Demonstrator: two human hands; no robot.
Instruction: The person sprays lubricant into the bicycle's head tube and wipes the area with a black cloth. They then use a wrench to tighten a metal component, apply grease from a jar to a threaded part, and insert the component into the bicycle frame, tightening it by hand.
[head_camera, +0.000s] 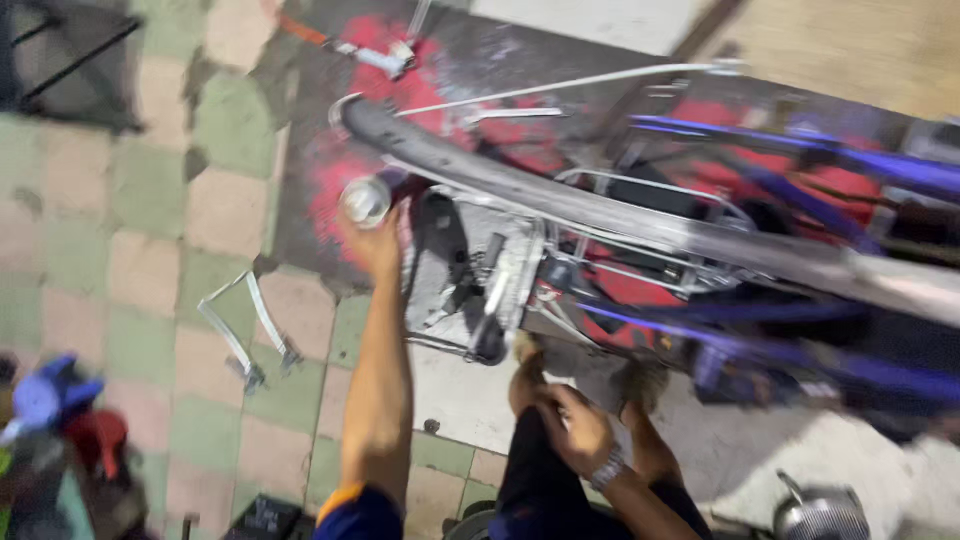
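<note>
From the head view, the left hand (372, 243) reaches out toward twelve o'clock, clenched around a small silvery can (365, 199) that touches the near edge of the bicycle tyre (520, 183). The upturned purple bicycle frame (800, 160) runs from ten o'clock to three o'clock, crowding the right half of the floor, its silver rack (500, 290) hanging just beside the left forearm. The right hand (578, 432), at six o'clock, rests on the person's dark trouser knee, fingers curled loosely and holding nothing. A bent metal bracket (245, 335) lies at nine o'clock on the tiled floor (150, 200), well apart from the bicycle, with bare tiles around it. A metal pot (820, 515) sits at the bottom edge, five o'clock.
</note>
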